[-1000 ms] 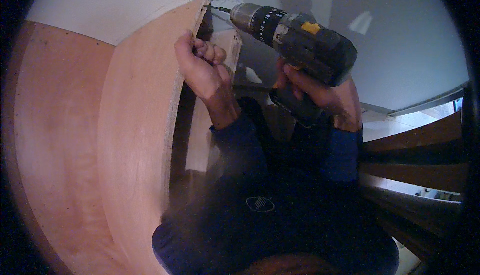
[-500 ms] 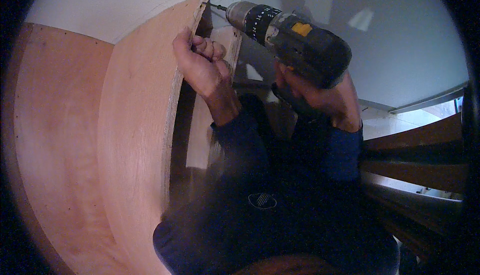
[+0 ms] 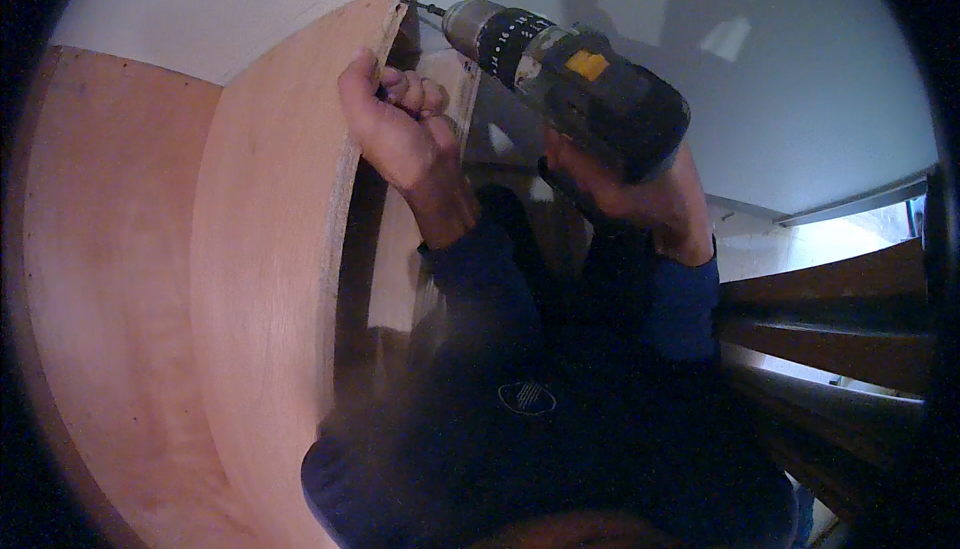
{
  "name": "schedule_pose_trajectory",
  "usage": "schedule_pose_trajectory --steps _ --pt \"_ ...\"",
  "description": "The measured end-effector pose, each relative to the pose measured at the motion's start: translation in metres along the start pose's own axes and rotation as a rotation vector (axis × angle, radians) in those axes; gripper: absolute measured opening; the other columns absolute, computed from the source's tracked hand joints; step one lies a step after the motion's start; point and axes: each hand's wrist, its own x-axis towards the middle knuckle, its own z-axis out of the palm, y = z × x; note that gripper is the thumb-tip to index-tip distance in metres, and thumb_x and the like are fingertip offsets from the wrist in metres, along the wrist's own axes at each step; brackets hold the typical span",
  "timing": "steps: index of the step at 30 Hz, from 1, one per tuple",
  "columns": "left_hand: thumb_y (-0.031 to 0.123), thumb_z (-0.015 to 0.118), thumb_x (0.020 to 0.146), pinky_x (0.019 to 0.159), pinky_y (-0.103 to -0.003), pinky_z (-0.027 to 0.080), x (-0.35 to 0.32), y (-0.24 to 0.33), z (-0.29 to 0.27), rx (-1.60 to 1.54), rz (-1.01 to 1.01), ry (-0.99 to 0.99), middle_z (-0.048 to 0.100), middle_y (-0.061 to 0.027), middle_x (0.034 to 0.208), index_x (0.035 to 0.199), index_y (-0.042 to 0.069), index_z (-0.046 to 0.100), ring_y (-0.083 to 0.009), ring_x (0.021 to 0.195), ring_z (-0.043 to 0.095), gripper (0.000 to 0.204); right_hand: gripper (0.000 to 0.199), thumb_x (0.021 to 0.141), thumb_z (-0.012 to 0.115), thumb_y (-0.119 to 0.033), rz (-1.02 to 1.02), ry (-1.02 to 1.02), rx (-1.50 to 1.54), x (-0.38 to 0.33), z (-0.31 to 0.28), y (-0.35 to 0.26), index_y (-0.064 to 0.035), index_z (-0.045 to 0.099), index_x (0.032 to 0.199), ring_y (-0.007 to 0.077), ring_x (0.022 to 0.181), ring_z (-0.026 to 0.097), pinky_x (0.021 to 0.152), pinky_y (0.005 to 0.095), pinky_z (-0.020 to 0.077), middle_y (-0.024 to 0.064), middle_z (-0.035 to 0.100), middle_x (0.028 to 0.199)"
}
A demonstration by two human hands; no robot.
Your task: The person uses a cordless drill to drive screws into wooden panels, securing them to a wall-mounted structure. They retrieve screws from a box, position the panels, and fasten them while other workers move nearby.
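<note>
Right hand is gripping the drill, upper right of centre, the tool's body hiding most fingers; left hand is clasping the wooden panel edge, upper left of centre, fingertips curling out of sight. Bit is pointing at the panel's top corner; tip contact is staying unclear.

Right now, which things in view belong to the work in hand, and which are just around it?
In use:
black power drill with yellow patch, in the right hand
slim dark metal rod at its chuck
pale plywood board, left hand at its edge

Apparently just around:
flat reddish-brown wooden panel
long dark-brown wooden slats
smooth pale-grey surface behind
</note>
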Motion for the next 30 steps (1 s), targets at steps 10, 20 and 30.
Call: schedule_pose_trajectory --steps 10,20,30 --pt "0.034 0.062 0.097 0.045 -0.029 0.024 0.003 -0.006 -0.006 -0.016 -0.054 -0.019 0.034 0.0046 0.06 0.075 0.012 0.047 -0.0082 0.048 0.026 0.034 0.044 0.076 0.08 -0.012 0.214 -0.021 0.076 0.009 0.001 0.005 -0.0073 0.069 0.119 0.0319 0.102 0.07 0.094 0.0398 0.0557 0.0135 0.074 0.111" --pt "0.033 0.061 0.096 0.045 -0.029 0.024 0.0 -0.012 0.001 0.0 -0.014 -0.014 0.036 0.0045 0.061 0.075 0.013 0.047 -0.0081 0.048 0.027 0.032 0.049 0.069 0.084 -0.013 0.311 0.014 0.203 0.013 -0.001 0.005 -0.006 0.071 0.116 0.0338 0.101 0.072 0.094 0.0383 0.0562 0.0161 0.075 0.109" --pt "0.032 0.06 0.096 0.044 -0.029 0.025 0.0 -0.013 0.002 -0.02 0.015 -0.03 0.034 0.004 0.061 0.074 0.012 0.045 -0.0091 0.047 0.028 0.033 0.04 0.074 0.081 -0.011 0.211 0.034 0.117 0.023 0.005 -0.002 -0.005 0.072 0.112 0.0344 0.099 0.072 0.091 0.0378 0.0567 0.0166 0.075 0.107"
